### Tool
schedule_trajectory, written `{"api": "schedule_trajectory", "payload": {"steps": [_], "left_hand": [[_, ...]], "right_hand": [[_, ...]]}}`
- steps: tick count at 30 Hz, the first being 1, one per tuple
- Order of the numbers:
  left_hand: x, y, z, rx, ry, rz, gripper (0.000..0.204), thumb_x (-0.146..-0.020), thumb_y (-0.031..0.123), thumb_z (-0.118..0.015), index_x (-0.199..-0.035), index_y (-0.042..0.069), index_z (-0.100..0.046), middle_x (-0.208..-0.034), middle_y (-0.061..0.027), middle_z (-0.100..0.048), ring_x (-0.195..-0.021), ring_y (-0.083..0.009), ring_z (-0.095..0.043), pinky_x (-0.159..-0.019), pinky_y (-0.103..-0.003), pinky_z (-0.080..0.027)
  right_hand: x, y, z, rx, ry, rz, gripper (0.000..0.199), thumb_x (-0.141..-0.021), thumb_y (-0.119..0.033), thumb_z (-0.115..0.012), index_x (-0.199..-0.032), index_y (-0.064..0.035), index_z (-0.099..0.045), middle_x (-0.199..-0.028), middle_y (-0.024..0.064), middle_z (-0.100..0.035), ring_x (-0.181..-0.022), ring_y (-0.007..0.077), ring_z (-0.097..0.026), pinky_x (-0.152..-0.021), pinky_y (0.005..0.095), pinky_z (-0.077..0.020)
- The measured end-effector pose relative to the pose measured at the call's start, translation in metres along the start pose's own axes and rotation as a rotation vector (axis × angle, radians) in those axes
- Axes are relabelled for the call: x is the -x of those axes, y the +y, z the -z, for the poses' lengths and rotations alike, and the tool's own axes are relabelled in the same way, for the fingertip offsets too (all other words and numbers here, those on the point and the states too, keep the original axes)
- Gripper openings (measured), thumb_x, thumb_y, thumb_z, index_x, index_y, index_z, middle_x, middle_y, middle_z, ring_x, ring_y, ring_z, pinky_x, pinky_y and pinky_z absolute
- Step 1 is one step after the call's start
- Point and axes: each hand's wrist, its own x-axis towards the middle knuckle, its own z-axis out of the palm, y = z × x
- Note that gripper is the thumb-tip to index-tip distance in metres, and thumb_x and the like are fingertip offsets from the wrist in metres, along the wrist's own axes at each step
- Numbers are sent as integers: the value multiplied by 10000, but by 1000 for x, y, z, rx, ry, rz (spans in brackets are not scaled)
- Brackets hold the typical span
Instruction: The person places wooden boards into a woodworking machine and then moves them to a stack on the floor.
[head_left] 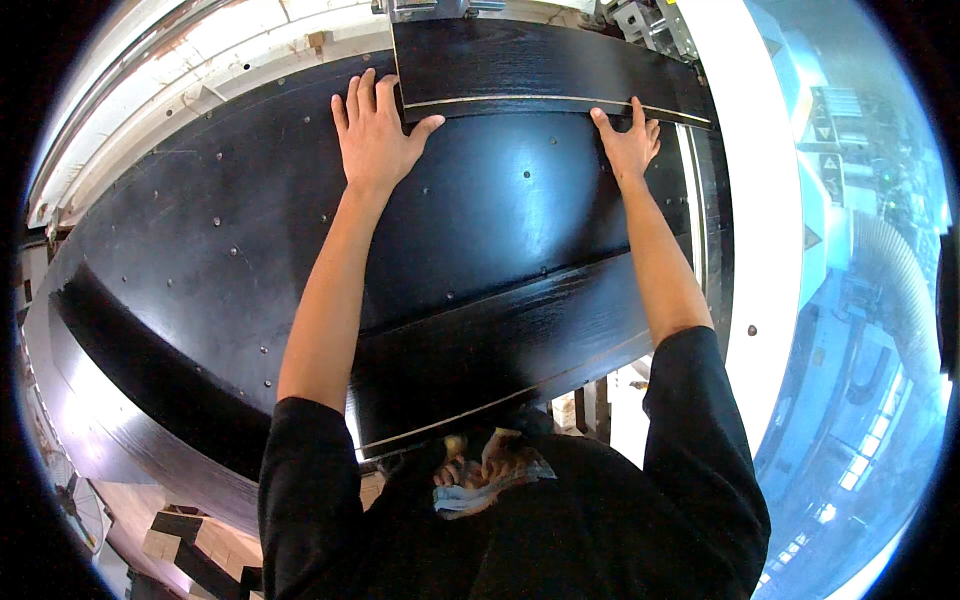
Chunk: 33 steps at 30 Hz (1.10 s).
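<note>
Left hand (374,130): arm stretched straight forward, bare forearm running up from a black sleeve; palm laid flat, fingers spread and extended, thumb angled out to the right. The fingertips meet the near left corner of the dark plank (545,68). Nothing grasped; hand pressed open.

Right hand (628,142): arm likewise extended, elbow slightly out, palm down, fingers spread and pointing ahead; fingertips rest against the plank's pale near edge toward its right end. Nothing grasped; hand lies open.

Black table surface (220,260): large glossy sheet under both palms, dotted with small screw heads, spreading widely to the left of the left hand.

Second dark board (500,340): long wood-grained plank lying below the wrists, crossing under both forearms, near the person's body.

Dark plank: wood-grained, pale strip along its near edge, lying ahead of both hands, its far end under a metal machine fitting (425,8).

White rail (765,200): curved band just right of the right hand.
</note>
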Motion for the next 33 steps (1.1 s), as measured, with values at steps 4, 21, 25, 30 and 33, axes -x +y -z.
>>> {"api": "schedule_trajectory", "payload": {"steps": [4, 21, 25, 30, 33], "left_hand": [[2, 0, 0, -4, 2, 7, 843, -848, 670, -688, -1426, 97, -465, -1545, -180, -427, -1490, -344, -334, -1228, -570, -212], [-1, 1, 4, -19, -39, 30, 862, -848, 675, -683, -1443, 97, -447, -1561, -162, -403, -1506, -323, -304, -1245, -555, -184], [0, 3, 5, -20, -48, 24, 864, -845, 674, -686, -1439, 94, -447, -1558, -162, -408, -1502, -324, -310, -1242, -555, -195], [-1, 3, 7, -5, -14, 28, 870, -828, 662, -713, -1426, 84, -458, -1547, -172, -420, -1495, -333, -327, -1236, -556, -210], [-2, 4, 6, -9, -32, 33, 874, -816, 654, -732, -1414, 72, -473, -1542, -178, -428, -1489, -341, -339, -1231, -556, -219]], "right_hand": [[0, 2, -1, -3, -11, 20, 1129, -676, -852, -700, -1548, -187, -434, -1557, 407, -287, -1513, 492, -210, -1224, 599, -133], [0, -2, -2, -9, 0, 10, 1120, -689, -851, -692, -1549, -183, -432, -1544, 412, -308, -1519, 493, -189, -1223, 600, -113], [2, 0, 0, -8, -8, 12, 1127, -690, -856, -686, -1551, -177, -427, -1546, 419, -294, -1522, 494, -181, -1225, 595, -109], [0, -1, -1, -24, -11, 15, 1123, -697, -852, -683, -1556, -179, -419, -1559, 419, -267, -1522, 501, -172, -1226, 596, -107], [0, 0, -1, -22, -24, 3, 1124, -700, -851, -683, -1562, -183, -410, -1566, 418, -253, -1525, 500, -165, -1228, 596, -100]]}}
